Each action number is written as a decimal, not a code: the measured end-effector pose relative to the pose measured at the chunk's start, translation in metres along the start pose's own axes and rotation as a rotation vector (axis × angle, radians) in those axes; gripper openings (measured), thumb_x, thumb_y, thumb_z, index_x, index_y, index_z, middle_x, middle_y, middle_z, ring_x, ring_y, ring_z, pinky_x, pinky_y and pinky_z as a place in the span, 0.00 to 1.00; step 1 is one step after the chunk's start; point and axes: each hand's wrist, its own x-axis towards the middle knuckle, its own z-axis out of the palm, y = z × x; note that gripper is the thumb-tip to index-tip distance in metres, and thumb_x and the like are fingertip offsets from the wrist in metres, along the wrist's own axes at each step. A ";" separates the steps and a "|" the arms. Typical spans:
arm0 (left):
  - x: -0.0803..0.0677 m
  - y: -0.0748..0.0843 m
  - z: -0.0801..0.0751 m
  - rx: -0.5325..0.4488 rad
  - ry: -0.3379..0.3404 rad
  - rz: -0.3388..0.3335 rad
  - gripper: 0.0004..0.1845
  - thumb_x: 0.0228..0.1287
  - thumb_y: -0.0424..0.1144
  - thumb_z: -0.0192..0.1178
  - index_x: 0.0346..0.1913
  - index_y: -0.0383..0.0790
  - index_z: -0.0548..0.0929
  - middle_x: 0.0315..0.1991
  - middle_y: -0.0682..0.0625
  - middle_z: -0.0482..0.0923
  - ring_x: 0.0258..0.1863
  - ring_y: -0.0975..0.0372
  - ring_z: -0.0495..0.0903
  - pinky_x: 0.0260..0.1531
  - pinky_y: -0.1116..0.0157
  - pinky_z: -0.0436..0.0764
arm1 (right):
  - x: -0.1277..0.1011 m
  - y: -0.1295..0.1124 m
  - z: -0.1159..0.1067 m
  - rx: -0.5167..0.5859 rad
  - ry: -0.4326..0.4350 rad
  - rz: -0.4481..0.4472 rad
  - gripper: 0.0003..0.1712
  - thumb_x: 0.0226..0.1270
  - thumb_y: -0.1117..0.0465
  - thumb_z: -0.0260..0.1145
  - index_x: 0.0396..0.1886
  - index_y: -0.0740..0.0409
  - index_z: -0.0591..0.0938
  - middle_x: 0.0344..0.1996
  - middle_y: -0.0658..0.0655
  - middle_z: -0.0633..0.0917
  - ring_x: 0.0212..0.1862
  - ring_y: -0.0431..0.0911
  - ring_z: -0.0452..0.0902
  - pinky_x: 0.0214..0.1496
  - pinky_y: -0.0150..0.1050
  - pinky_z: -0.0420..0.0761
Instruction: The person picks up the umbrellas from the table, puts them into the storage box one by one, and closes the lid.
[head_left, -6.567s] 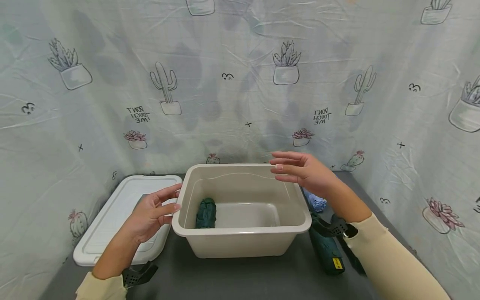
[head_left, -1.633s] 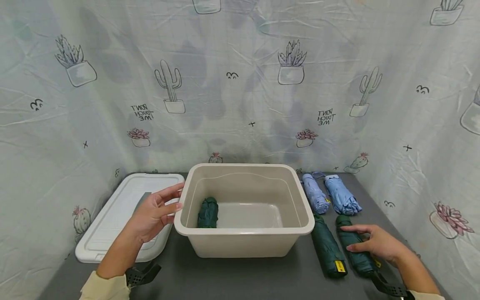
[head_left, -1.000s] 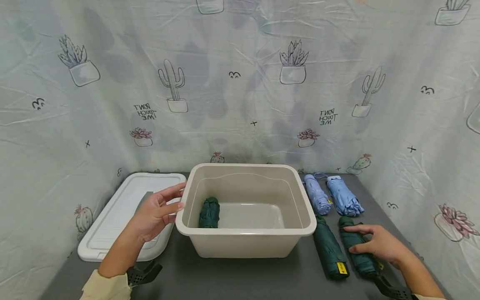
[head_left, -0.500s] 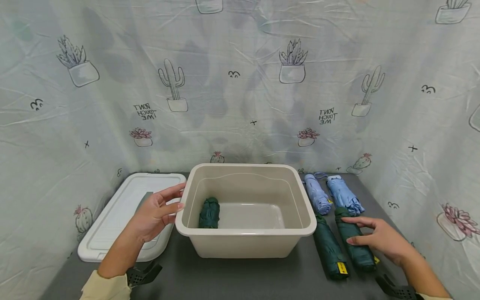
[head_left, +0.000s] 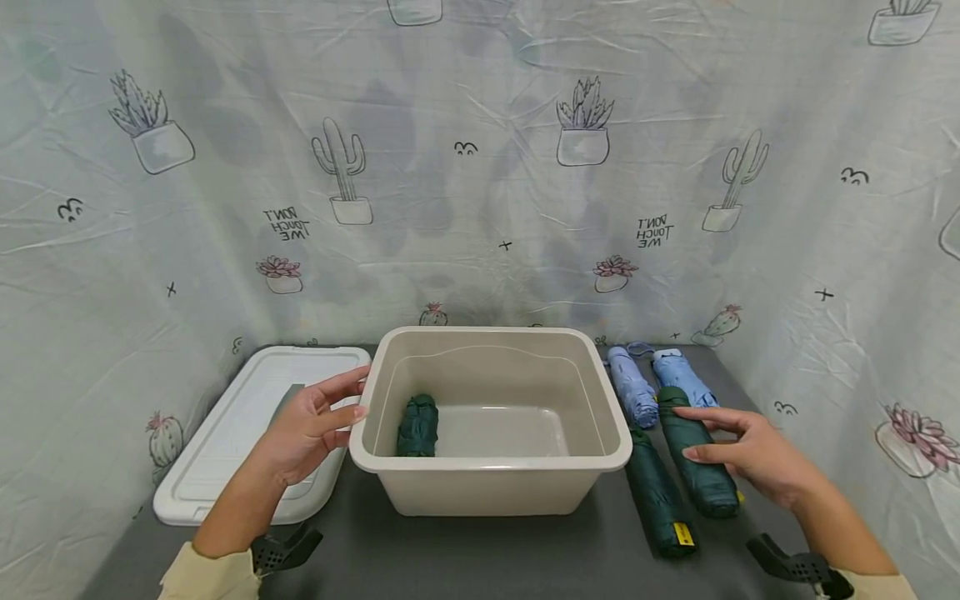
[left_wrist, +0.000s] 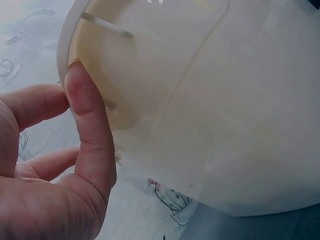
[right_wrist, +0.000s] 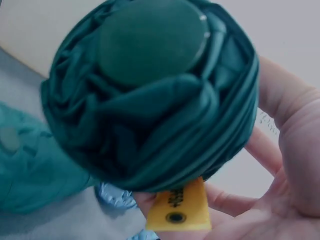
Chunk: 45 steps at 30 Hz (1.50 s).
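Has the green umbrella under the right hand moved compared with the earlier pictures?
Yes. The green umbrella in the right hand went farther from the viewer, now overlapping the blue umbrella.

Dark green umbrellas point(head_left: 696, 465), beige bin point(head_left: 487, 487), cactus-print backdrop point(head_left: 480, 167).

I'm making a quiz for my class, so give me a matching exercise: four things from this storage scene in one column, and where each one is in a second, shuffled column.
Things:
1. white lid
2. beige bin
3. two light blue umbrellas
4. right hand

Places:
A. on a green umbrella
B. far right of the table, near the wall
C. flat, left of the bin
D. middle of the table

Pairs: 1-C, 2-D, 3-B, 4-A
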 end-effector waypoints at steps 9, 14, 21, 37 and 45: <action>0.001 0.001 -0.002 -0.014 -0.025 0.013 0.33 0.74 0.28 0.57 0.78 0.32 0.61 0.56 0.46 0.76 0.50 0.58 0.88 0.45 0.54 0.89 | 0.003 -0.033 0.001 0.112 -0.029 -0.086 0.32 0.69 0.68 0.68 0.72 0.53 0.76 0.64 0.42 0.70 0.53 0.39 0.79 0.49 0.40 0.88; 0.001 0.002 -0.002 -0.008 -0.022 0.013 0.32 0.75 0.28 0.57 0.78 0.33 0.62 0.56 0.47 0.76 0.50 0.58 0.88 0.44 0.55 0.89 | 0.008 -0.054 0.005 0.157 -0.025 -0.096 0.32 0.69 0.70 0.67 0.72 0.50 0.76 0.65 0.46 0.70 0.52 0.42 0.81 0.47 0.42 0.89; 0.001 0.002 -0.002 -0.012 -0.020 0.005 0.32 0.75 0.29 0.56 0.78 0.34 0.61 0.58 0.47 0.76 0.51 0.58 0.88 0.46 0.56 0.89 | 0.015 -0.088 0.015 0.156 -0.021 -0.099 0.30 0.70 0.66 0.68 0.71 0.48 0.77 0.77 0.63 0.55 0.51 0.43 0.83 0.49 0.42 0.89; 0.000 0.005 -0.001 -0.029 -0.051 0.014 0.32 0.75 0.28 0.56 0.78 0.32 0.61 0.58 0.46 0.74 0.50 0.58 0.88 0.44 0.58 0.90 | 0.046 -0.147 0.055 0.200 -0.135 -0.054 0.42 0.66 0.65 0.72 0.78 0.56 0.67 0.67 0.67 0.71 0.55 0.50 0.84 0.55 0.50 0.88; 0.001 0.003 0.000 -0.027 -0.048 0.002 0.31 0.75 0.28 0.56 0.78 0.33 0.62 0.58 0.46 0.75 0.51 0.58 0.88 0.45 0.57 0.90 | 0.069 -0.157 0.078 0.250 -0.179 -0.028 0.42 0.65 0.68 0.72 0.78 0.55 0.68 0.71 0.67 0.69 0.59 0.51 0.82 0.58 0.52 0.86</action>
